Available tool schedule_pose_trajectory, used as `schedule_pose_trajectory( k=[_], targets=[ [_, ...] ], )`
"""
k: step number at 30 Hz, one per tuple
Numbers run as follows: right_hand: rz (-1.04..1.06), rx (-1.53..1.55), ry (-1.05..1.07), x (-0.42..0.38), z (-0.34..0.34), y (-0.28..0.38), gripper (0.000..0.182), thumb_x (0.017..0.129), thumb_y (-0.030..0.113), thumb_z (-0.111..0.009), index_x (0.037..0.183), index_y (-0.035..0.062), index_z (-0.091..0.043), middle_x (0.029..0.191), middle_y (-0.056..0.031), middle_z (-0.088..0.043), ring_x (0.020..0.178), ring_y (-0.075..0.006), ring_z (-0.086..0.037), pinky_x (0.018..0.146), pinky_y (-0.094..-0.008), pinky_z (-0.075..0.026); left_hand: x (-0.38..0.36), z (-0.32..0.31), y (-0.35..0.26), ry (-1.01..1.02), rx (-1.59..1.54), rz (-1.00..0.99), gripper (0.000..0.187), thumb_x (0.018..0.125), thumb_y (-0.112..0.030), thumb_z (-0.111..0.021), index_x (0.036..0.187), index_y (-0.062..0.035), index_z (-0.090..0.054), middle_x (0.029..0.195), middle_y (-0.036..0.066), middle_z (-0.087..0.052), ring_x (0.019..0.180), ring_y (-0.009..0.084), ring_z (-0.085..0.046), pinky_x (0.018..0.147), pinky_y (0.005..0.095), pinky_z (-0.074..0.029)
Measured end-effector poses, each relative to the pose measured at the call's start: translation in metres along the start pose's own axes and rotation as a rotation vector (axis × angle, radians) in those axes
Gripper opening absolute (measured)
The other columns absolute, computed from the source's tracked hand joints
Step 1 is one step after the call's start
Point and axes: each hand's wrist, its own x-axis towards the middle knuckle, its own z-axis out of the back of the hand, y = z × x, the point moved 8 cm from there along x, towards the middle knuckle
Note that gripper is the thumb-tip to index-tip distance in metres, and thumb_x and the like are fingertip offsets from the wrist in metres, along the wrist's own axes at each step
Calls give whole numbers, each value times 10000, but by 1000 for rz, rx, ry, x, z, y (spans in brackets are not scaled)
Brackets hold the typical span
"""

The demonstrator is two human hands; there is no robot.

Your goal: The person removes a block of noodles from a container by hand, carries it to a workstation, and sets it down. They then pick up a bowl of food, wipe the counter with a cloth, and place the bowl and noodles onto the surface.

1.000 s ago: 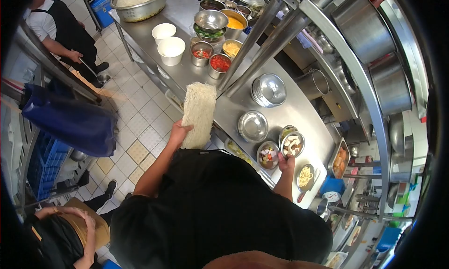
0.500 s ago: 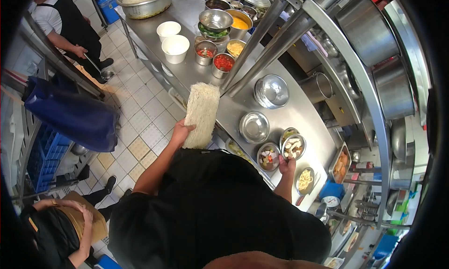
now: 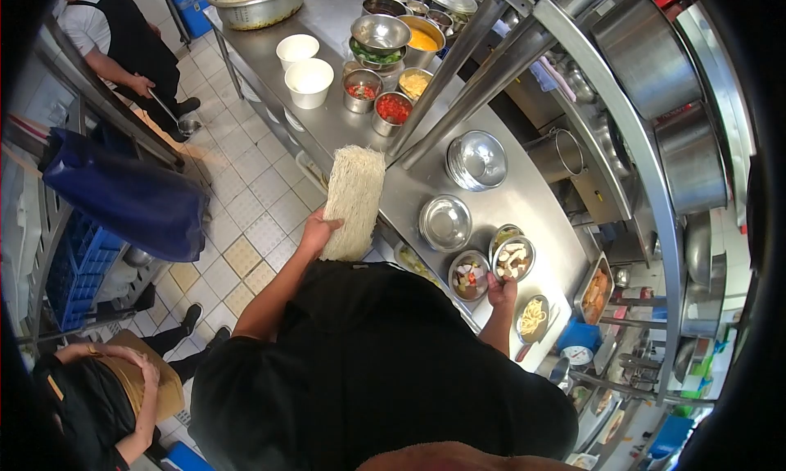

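My left hand (image 3: 318,234) is closed on the lower left edge of a pale, rectangular block of dried rice noodles (image 3: 356,197), held in front of the counter's edge. My right hand (image 3: 501,291) grips the rim of a small metal bowl (image 3: 532,268) holding pale and brown chunks. Partly behind it is another bowl (image 3: 501,236) with something greenish. Left of my right hand sits a bowl of mixed cut pieces (image 3: 469,276), red and white among them. A bowl of thick noodles (image 3: 532,319) lies to the right, on a white board.
Stacked metal bowls (image 3: 476,160) and another bowl stack (image 3: 445,223) stand on the steel counter (image 3: 417,176). White tubs (image 3: 309,83) and ingredient pots (image 3: 393,110) are farther back. Steel posts (image 3: 467,78) rise from the counter. One person (image 3: 131,53) holds a ladle; another (image 3: 106,389) stands behind me at left.
The view has shifted very slightly. Both hands keep hold of the same things in nearly the same places.
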Motion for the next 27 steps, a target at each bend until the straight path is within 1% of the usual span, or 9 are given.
schedule_pose_trajectory(
  k=[3, 6, 9, 18, 24, 27],
  targets=[
    [-1, -12, -15, 3, 4, -1, 295, 873, 102, -404, 1107, -44, -511, 971, -203, -633, 791, -363, -660, 774, -448, -596, -2, -1, -2, -4, -4, 7, 333, 838, 61, -580, 1169, 27, -605, 1057, 114, -676, 894, 201, -650, 812, 341, -515],
    [-8, -10, 8, 5, 4, -1, 289, 870, 101, -409, 1101, -45, -502, 981, -213, -627, 814, -370, -656, 787, -451, -592, -2, -2, -2, -11, 0, 17, 330, 839, 58, -586, 1167, 27, -606, 1054, 114, -677, 891, 201, -651, 809, 340, -516],
    [0, -13, -32, 5, 7, -2, 273, 866, 100, -417, 1084, -43, -498, 988, -221, -620, 837, -376, -650, 796, -453, -589, -1, -1, -1, -20, 1, 15, 330, 839, 57, -590, 1167, 26, -606, 1053, 114, -678, 890, 202, -652, 806, 341, -518],
    [-11, -3, -16, -3, 0, -2, 234, 857, 103, -437, 1024, -41, -516, 972, -203, -615, 835, -369, -641, 804, -457, -584, -2, 0, 0, -18, -10, 23, 347, 835, 62, -589, 1180, 24, -600, 1059, 116, -676, 894, 208, -654, 809, 347, -521],
    [-3, 1, -22, -2, 1, -2, 236, 856, 106, -441, 1021, -47, -510, 949, -199, -619, 822, -356, -645, 793, -446, -588, -3, -1, -1, -7, -20, 14, 351, 833, 66, -583, 1181, 25, -599, 1063, 118, -675, 896, 213, -655, 810, 349, -522],
    [4, 4, -41, -1, 3, -2, 241, 856, 107, -439, 1025, -51, -505, 950, -209, -622, 829, -364, -648, 790, -445, -590, -3, -1, -2, -12, -14, 13, 350, 831, 67, -582, 1178, 25, -600, 1061, 119, -675, 895, 213, -655, 809, 350, -522]
  ],
)
